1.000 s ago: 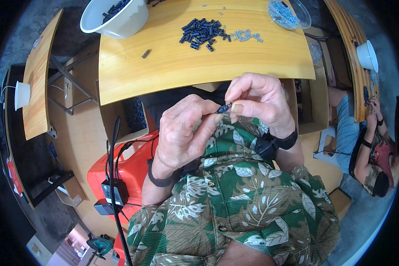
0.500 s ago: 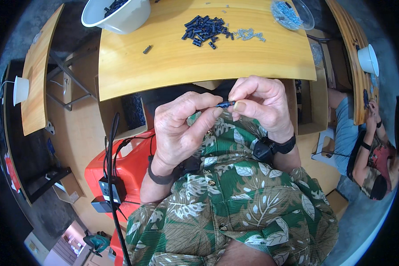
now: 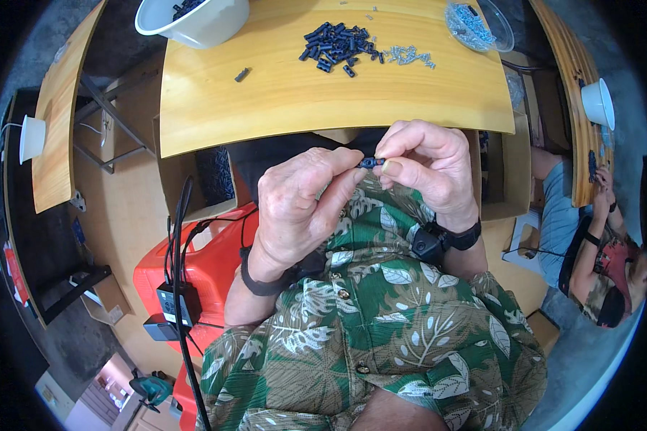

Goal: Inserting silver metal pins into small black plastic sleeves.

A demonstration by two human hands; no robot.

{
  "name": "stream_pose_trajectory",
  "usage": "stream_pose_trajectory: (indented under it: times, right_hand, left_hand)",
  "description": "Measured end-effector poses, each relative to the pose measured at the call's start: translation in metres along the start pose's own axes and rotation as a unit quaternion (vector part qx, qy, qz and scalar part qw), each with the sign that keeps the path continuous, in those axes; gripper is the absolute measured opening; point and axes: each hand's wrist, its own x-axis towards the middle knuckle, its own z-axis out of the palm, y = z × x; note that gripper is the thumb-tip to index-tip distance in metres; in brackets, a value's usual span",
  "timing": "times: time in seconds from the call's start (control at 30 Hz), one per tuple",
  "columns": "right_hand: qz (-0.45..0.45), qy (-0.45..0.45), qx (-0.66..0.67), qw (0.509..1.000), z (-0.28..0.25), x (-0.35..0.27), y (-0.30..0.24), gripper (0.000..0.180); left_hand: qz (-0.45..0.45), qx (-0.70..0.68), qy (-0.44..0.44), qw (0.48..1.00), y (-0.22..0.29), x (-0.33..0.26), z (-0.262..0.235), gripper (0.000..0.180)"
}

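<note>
Fingers of your left hand (image 3: 298,197) and right hand (image 3: 433,170) are pinching opposite ends of a small black plastic cylinder (image 3: 369,163), short of the near edge of a yellow wooden table (image 3: 266,108). A red plastic seat (image 3: 219,269) is standing leftward; the cylinder's long axis is running left to right.

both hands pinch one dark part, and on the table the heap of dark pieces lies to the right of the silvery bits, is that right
Not quite: the heap lies to the left of the silvery bits on the table, as the head view shows. The left hand and right hand do both pinch one dark part.
</note>
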Motion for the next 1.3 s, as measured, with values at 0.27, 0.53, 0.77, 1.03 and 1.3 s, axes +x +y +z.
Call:
stream_pose_trajectory:
  times: [0.27,0.53,0.77,1.03,1.3]
  right_hand:
    - [0.005,-0.01,0.012,1.0,0.001,0.002,0.002,0.005]
    - [0.039,0.005,0.054,0.998,-0.001,0.0,0.003,0.004]
    - [0.034,-0.005,0.046,0.998,-0.003,-0.001,0.004,0.005]
    - [0.089,-0.019,0.038,0.995,-0.005,0.001,-0.004,0.009]
    - [0.154,-0.045,0.125,0.979,-0.005,0.005,0.001,0.032]
  left_hand:
    - [0.043,-0.001,0.018,0.999,0.0,0.001,0.002,0.02]
    - [0.017,-0.008,0.008,1.0,0.004,0.004,-0.001,0.024]
    - [-0.008,-0.021,-0.007,1.0,0.005,0.002,-0.001,0.026]
    - [0.001,-0.017,-0.011,1.0,0.004,0.0,0.004,0.023]
    - [0.018,-0.055,0.012,0.998,-0.003,-0.001,0.004,0.025]
